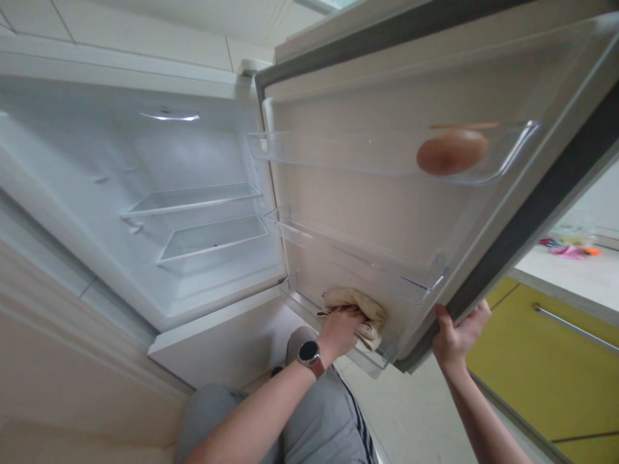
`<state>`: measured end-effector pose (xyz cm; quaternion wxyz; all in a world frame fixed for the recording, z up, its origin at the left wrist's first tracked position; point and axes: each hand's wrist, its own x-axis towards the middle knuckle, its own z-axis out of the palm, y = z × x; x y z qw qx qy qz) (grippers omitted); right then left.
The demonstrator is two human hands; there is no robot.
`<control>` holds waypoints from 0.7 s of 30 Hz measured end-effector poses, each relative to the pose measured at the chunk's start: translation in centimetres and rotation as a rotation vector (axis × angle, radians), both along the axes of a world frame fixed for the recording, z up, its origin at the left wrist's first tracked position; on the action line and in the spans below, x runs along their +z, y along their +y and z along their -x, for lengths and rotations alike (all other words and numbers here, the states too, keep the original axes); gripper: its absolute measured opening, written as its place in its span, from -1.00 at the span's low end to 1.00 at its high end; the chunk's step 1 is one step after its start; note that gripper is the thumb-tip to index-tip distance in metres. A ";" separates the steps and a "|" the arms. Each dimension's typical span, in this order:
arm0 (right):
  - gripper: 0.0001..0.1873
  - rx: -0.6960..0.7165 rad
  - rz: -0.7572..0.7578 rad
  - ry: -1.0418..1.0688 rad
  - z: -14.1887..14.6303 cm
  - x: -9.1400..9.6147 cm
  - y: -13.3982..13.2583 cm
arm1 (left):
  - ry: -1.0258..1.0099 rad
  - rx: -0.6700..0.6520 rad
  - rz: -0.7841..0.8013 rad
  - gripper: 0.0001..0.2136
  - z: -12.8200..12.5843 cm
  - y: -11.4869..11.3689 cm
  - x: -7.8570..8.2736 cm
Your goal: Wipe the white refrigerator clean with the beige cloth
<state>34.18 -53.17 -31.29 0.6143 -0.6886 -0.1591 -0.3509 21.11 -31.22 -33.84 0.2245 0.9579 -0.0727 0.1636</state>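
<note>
My left hand [342,330], with a watch on its wrist, presses a beige cloth [372,316] against the inner panel of the fridge door, just above the lowest clear door shelf [370,362]. Its fingers are bent into the cloth and partly hidden by it. My right hand [458,334] grips the outer edge of the open fridge door [507,258] near its lower corner, thumb on the inner side. A brown oval thing, like an egg [452,153], sits in the top clear door shelf [338,151]. The middle door shelf [358,254] has nothing visible in it.
On the left is the lit fridge interior [184,154] with two glass shelves [217,237]. A yellow-green cabinet [536,361] stands at right under a white counter [575,277] with small colourful items [570,250] on it. My knees [319,412] are below the door.
</note>
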 end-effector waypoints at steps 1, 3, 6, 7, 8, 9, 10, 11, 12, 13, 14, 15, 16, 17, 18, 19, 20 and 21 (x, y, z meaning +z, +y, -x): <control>-0.12 -0.010 0.001 -0.016 0.0 0.0 0.0 | -0.005 0.025 0.021 -0.54 0.1 0.6 0.0; -0.12 -0.029 0.004 -0.043 0.0 0.0 0.1 | -0.027 0.083 0.110 -0.50 0.2 2.1 -0.1; -0.13 -0.025 0.004 -0.042 0.1 -0.1 0.2 | -0.103 0.200 0.351 -0.52 0.1 4.6 -0.3; -0.13 -0.021 0.000 -0.044 0.2 -0.1 0.2 | -0.139 0.253 0.456 -0.57 0.0 5.5 -0.4; -0.13 -0.016 -0.007 -0.049 0.2 -0.1 0.2 | -0.182 0.321 0.584 -0.64 -0.3 6.4 -0.5; -0.13 -0.013 -0.011 -0.054 0.3 -0.1 0.2 | -0.227 0.398 0.723 -0.71 -0.6 7.3 -0.6; -0.13 -0.015 -0.011 -0.059 0.5 -0.1 0.2 | -0.271 0.476 0.856 -0.78 -0.9 8.2 -0.6; -0.12 -0.019 -0.007 -0.062 0.6 0.0 0.2 | -0.311 0.549 0.974 -0.84 -1.3 9.1 -0.5; -0.11 -0.022 -0.002 -0.060 0.8 0.0 0.2 | -0.347 0.612 1.064 -0.87 -1.6 10.1 -0.4; -0.09 -0.027 0.003 -0.055 1.0 0.1 0.2 | -0.378 0.660 1.127 -0.88 -2.0 11.0 -0.2; -0.08 -0.031 0.007 -0.048 1.2 0.1 0.2 | -0.405 0.690 1.161 -0.87 -2.2 11.8 0.2; -0.06 -0.038 0.010 -0.040 1.4 0.2 0.2 | -0.434 0.713 1.182 -0.85 -2.4 12.5 0.6; -0.05 -0.044 0.012 -0.031 1.6 0.2 0.1 | -0.466 0.736 1.208 -0.84 -2.5 13.1 1.2; -0.04 -0.048 0.011 -0.026 1.7 0.2 0.1 | -0.500 0.754 1.231 -0.83 -2.5 13.6 1.9; -0.03 -0.051 0.008 -0.025 1.8 0.1 0.1 | -0.544 0.766 1.242 -0.82 -2.4 13.8 2.7; -0.02 -0.050 0.002 -0.028 1.9 0.1 0.1 | -0.601 0.777 1.232 -0.81 -2.1 13.9 3.4; -0.01 -0.045 -0.007 -0.033 1.9 0.0 0.1 | -0.669 0.787 1.199 -0.80 -1.8 13.8 4.2; 0.00 -0.037 -0.018 -0.039 1.9 -0.1 0.1 | -0.743 0.799 1.145 -0.80 -1.5 13.6 4.8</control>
